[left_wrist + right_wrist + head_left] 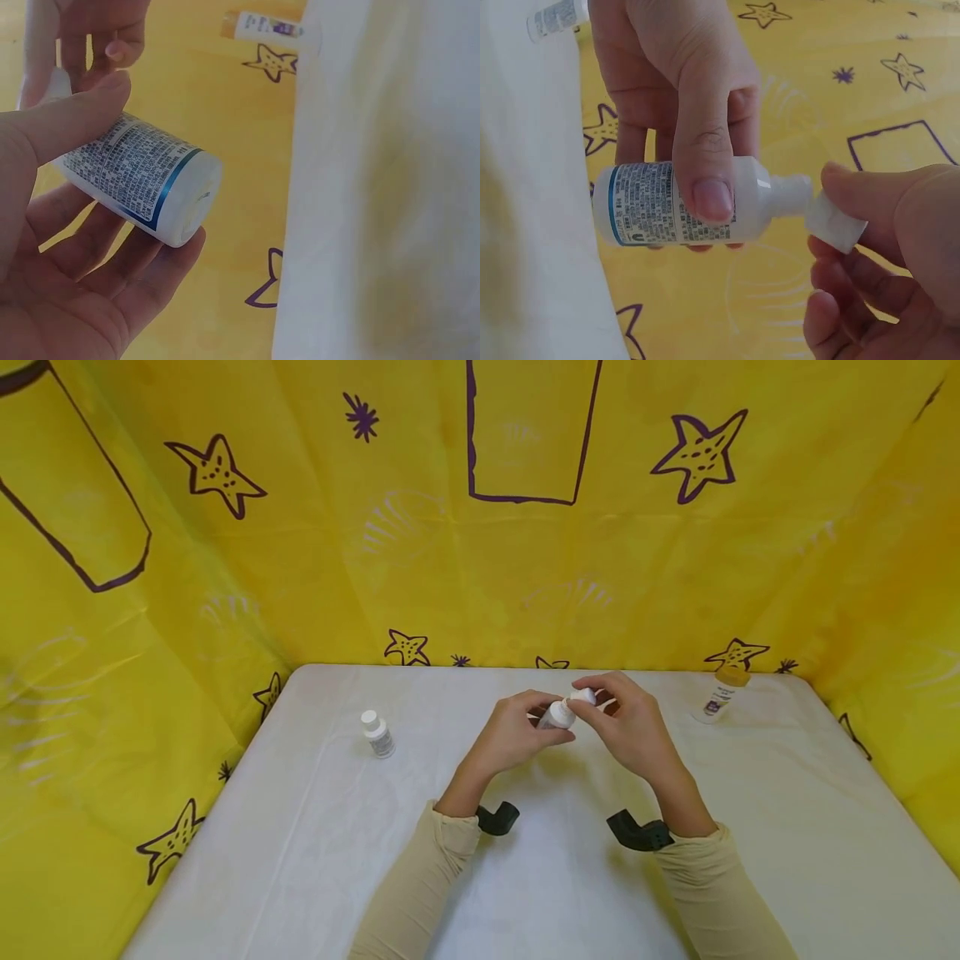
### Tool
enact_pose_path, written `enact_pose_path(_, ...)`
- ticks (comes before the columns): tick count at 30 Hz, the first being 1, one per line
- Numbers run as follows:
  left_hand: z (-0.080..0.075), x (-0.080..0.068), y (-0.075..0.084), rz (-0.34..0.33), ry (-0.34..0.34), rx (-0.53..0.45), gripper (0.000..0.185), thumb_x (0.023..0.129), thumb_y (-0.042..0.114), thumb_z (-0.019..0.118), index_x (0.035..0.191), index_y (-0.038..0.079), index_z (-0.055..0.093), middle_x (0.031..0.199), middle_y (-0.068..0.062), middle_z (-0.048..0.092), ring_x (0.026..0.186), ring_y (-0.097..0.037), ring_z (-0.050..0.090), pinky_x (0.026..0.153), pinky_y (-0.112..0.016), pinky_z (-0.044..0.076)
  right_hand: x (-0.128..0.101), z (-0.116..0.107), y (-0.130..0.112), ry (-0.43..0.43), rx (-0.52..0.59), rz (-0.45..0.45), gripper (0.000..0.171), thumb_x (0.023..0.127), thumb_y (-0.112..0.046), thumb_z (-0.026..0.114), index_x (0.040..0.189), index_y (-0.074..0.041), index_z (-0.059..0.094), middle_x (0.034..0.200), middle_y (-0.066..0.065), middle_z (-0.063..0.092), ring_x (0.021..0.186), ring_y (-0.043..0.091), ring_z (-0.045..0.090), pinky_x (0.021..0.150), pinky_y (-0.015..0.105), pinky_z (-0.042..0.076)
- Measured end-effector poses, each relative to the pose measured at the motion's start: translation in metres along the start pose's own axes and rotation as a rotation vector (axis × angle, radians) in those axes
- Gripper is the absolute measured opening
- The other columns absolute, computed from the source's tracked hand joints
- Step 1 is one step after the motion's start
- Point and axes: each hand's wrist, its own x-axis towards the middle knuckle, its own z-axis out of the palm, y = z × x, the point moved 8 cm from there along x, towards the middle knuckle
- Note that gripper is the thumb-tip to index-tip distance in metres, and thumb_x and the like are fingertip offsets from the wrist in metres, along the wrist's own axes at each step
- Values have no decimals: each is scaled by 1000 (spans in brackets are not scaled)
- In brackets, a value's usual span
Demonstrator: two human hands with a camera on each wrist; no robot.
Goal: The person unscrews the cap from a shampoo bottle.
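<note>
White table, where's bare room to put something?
Bare table lies between the standing white bottle and left hand, left of the left sleeve, and right of the right sleeve, nearer than the yellow-capped bottle. Crowded: the middle, where left hand and right hand hold another bottle and cap.

Head view: bright, even, diffuse light, looks overhead; soft-edged yellowish shadows toward 6 o'clock on the white cloth-covered table (300, 860). Wide-angle stretch out at 9 and 3. Both wrist views: dimmer, hazy, low contrast. Printed label on the white plastic bottle (649, 202) fairly crisp there, faint highlight on its shoulder. White orange-capped bottle (266, 28), 1 o'clock in left wrist view, goes soft.
</note>
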Motion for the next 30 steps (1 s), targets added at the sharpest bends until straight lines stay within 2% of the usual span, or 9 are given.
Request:
enact_pose_path(7,-16,-1,-4,-35,80,-43,48,84,28,85,128,22,66,119,0,72,102,-20,70,86,-35,59,1,2,3,7,16,49,29,94,-18,75,119,-7,69,112,12,71,95,25,63,79,13,47)
enact_pose_path(12,-29,-1,-7,-46,173,-60,48,84,25,85,127,18,66,119,-2,71,108,-21,67,98,-40,56,0,11,10,-28,36,111,30,95,-17,73,122,-5,65,116,14,69,101,28,64,83,9,47)
enact_pose_path(14,-35,0,-8,-43,220,-68,47,84,22,86,126,16,67,119,-4,71,111,-22,66,102,-42,54,1,16,12,-41,43,138,32,96,-16,72,124,-4,63,118,15,69,103,29,66,86,16,54)
enact_pose_path(16,-41,0,-10,-41,272,-77,46,83,20,86,125,14,68,120,-6,72,112,-23,66,102,-45,54,2,20,15,-54,51,161,35,96,-16,71,128,-3,62,120,16,68,104,30,67,89,28,59)
enact_pose_path(19,-49,2,-15,-55,343,-90,45,83,18,85,125,14,69,121,-6,72,112,-24,67,100,-46,55,8,27,18,-77,57,178,39,98,-16,70,133,-3,60,125,18,66,107,33,68,92,45,60)
enact_pose_path(23,-54,5,-23,-84,376,-92,47,84,17,85,128,13,68,123,-5,72,113,-24,67,101,-44,55,22,36,25,-107,43,180,40,98,-15,68,136,-2,60,127,20,64,111,37,69,93,50,59)
enact_pose_path(30,-53,22,-32,-140,366,-109,48,85,14,83,130,10,66,122,-11,72,113,-27,66,100,-44,55,45,52,45,-130,30,193,38,98,-17,69,132,-2,62,127,19,66,115,38,65,96,52,56)
